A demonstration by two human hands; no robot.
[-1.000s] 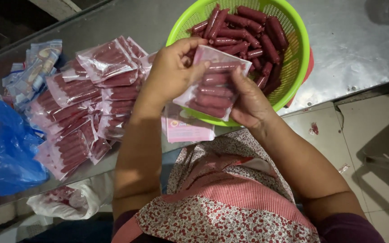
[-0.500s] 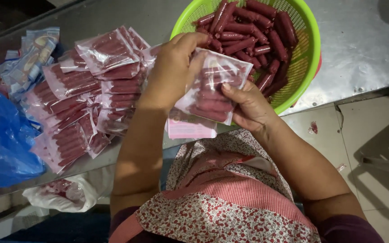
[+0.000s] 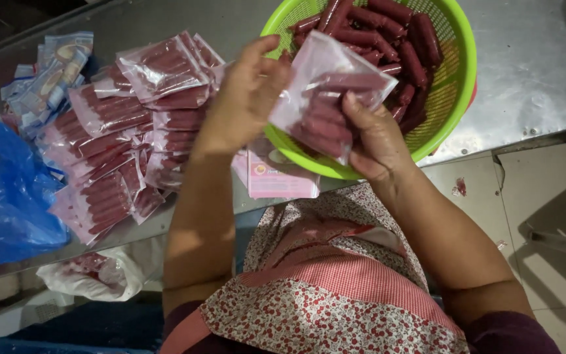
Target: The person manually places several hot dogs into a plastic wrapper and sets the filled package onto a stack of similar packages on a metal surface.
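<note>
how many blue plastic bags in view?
1. The blue plastic bag lies crumpled at the left edge of the metal table, left of the pile of filled sausage packs. Others may sit hidden beyond the frame.

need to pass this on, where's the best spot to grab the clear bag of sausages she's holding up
Probably by the empty top corner of the clear bag, coming from the basket side. The sausages sit low in the bag, the right hand covers its lower edge, and the left hand is at its left side.
</note>
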